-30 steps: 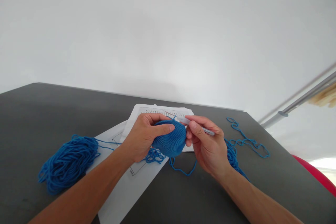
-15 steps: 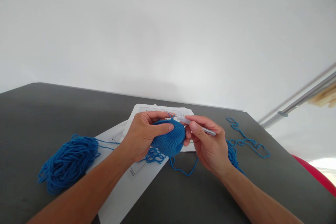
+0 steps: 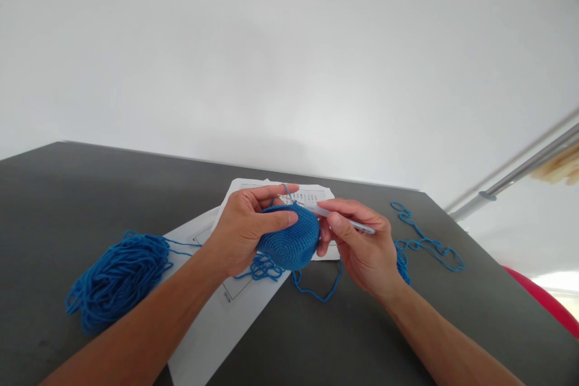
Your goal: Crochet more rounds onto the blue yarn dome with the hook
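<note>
A round blue crochet piece [image 3: 289, 238] with spiral stitches is held above the table, its closed end toward me. My left hand [image 3: 242, 223] grips it from the left, thumb on the front, and a strand of blue yarn [image 3: 287, 190] passes over the raised index finger. Pen-like between thumb and fingers, my right hand [image 3: 362, 247] holds a crochet hook [image 3: 359, 226] with a pale handle. The hook's thin metal tip lies at the top edge of the piece, by the yarn. Right-hand fingertips touch the piece's right side.
A loose blue yarn skein [image 3: 120, 280] lies on the dark table [image 3: 113, 187] at left. Printed paper sheets [image 3: 217, 338] spread under the hands. More yarn [image 3: 429, 244] trails on the right. A metal rail [image 3: 520, 175] and a red curved edge [image 3: 543, 301] stand beyond.
My left index finger has lifted and straightened, raising the yarn strand above the piece. The hook's metal shaft shows more plainly; the crochet piece has shifted slightly left.
</note>
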{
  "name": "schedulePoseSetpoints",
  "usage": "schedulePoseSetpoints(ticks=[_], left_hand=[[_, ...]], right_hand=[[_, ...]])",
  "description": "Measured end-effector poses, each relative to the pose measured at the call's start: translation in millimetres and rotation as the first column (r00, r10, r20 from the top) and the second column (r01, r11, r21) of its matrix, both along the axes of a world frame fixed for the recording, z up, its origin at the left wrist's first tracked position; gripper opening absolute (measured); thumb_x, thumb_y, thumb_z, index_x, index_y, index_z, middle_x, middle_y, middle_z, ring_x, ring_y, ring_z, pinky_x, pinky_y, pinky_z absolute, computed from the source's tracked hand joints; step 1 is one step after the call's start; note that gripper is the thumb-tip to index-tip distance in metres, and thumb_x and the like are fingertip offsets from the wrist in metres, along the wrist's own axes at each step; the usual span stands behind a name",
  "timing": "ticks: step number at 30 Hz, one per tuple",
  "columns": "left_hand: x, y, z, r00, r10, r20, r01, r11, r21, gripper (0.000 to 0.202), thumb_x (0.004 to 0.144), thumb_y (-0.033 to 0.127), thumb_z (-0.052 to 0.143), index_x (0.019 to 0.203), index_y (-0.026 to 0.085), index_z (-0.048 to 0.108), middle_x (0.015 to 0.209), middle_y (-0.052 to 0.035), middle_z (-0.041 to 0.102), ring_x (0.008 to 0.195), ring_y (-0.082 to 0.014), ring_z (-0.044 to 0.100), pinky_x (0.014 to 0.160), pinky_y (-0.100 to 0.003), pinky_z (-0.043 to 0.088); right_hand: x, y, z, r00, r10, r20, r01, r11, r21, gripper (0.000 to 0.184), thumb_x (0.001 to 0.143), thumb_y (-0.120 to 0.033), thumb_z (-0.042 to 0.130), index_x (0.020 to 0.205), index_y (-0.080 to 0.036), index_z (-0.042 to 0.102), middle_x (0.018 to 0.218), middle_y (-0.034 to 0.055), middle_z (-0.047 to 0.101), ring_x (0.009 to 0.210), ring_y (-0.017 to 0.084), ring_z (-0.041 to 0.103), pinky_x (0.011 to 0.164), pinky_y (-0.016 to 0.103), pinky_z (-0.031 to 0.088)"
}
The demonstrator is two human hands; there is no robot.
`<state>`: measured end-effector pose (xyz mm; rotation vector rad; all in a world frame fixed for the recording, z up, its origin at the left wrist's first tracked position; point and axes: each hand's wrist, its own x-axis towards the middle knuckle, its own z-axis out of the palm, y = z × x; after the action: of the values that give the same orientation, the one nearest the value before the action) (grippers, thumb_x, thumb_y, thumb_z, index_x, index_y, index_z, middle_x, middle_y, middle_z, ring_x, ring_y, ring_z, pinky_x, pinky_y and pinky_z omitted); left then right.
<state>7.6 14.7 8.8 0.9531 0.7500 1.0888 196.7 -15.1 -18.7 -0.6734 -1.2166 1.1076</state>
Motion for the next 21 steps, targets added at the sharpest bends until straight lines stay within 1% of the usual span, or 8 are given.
schedulePoseSetpoints(ticks=[4, 7, 9, 12, 16, 21], left_hand=[[-1, -1, 1.5, 0.999, 0.022, -0.046, -0.022, 1.000, -0.010, 0.056, 0.057, 0.019, 0.097, 0.110, 0.015, 0.081, 0.071, -0.0013, 0.071, 0.062, -0.0159, 0.065, 0.058, -0.027, 0.053], [-3, -1, 1.3, 0.998, 0.016, -0.063, -0.016, 1.000, -0.008, 0.057, 0.057, 0.020, 0.096, 0.112, 0.015, 0.081, 0.073, -0.0024, 0.072, 0.064, -0.0170, 0.066, 0.060, -0.029, 0.054], [-3, -1, 0.5, 0.998, 0.004, -0.059, -0.004, 1.000, -0.002, 0.055, 0.058, 0.019, 0.096, 0.111, 0.017, 0.081, 0.074, -0.0020, 0.072, 0.064, -0.0156, 0.066, 0.059, -0.027, 0.054], [-3, -1, -0.7, 0.999, -0.001, -0.046, 0.002, 1.000, 0.018, 0.050, 0.059, 0.017, 0.096, 0.107, 0.017, 0.083, 0.069, 0.0011, 0.069, 0.058, -0.0113, 0.062, 0.055, -0.023, 0.050], [-4, 0, -2.0, 0.999, 0.017, -0.043, -0.015, 0.999, 0.035, 0.050, 0.058, 0.016, 0.096, 0.106, 0.016, 0.083, 0.064, 0.0037, 0.064, 0.053, -0.0081, 0.057, 0.049, -0.019, 0.045], [-4, 2, -3.5, 0.998, 0.011, -0.064, -0.008, 0.999, 0.049, 0.052, 0.057, 0.017, 0.096, 0.107, 0.017, 0.083, 0.065, 0.0033, 0.064, 0.054, -0.0090, 0.057, 0.050, -0.020, 0.045]], right_hand=[[5, 3, -2.5, 0.998, -0.024, 0.055, 0.023, 0.999, 0.023, 0.015, 0.088, -0.032, 0.079, 0.102, -0.026, 0.082, 0.073, 0.0008, 0.073, 0.060, 0.014, 0.069, 0.052, 0.028, 0.061], [9, 4, -2.7, 0.993, -0.042, 0.106, 0.035, 0.998, 0.061, 0.015, 0.090, -0.030, 0.077, 0.104, -0.026, 0.082, 0.082, 0.0026, 0.075, 0.064, 0.015, 0.070, 0.055, 0.029, 0.060], [12, 5, -1.3, 0.989, -0.046, 0.139, 0.033, 0.995, 0.095, 0.014, 0.091, -0.027, 0.076, 0.104, -0.026, 0.082, 0.092, 0.0045, 0.076, 0.066, 0.015, 0.071, 0.056, 0.029, 0.060], [16, 5, 1.9, 0.982, -0.060, 0.181, 0.033, 0.988, 0.148, 0.013, 0.091, -0.025, 0.076, 0.103, -0.026, 0.083, 0.107, 0.0062, 0.076, 0.068, 0.014, 0.072, 0.061, 0.032, 0.062], [22, 4, 5.3, 0.973, -0.078, 0.218, 0.033, 0.979, 0.201, 0.011, 0.091, -0.026, 0.076, 0.100, -0.028, 0.083, 0.108, 0.0054, 0.076, 0.068, 0.015, 0.072, 0.064, 0.034, 0.064], [27, 4, 10.4, 0.950, -0.099, 0.297, 0.025, 0.969, 0.244, 0.013, 0.090, -0.023, 0.077, 0.100, -0.027, 0.084, 0.104, 0.0067, 0.077, 0.073, 0.017, 0.072, 0.065, 0.035, 0.065]])
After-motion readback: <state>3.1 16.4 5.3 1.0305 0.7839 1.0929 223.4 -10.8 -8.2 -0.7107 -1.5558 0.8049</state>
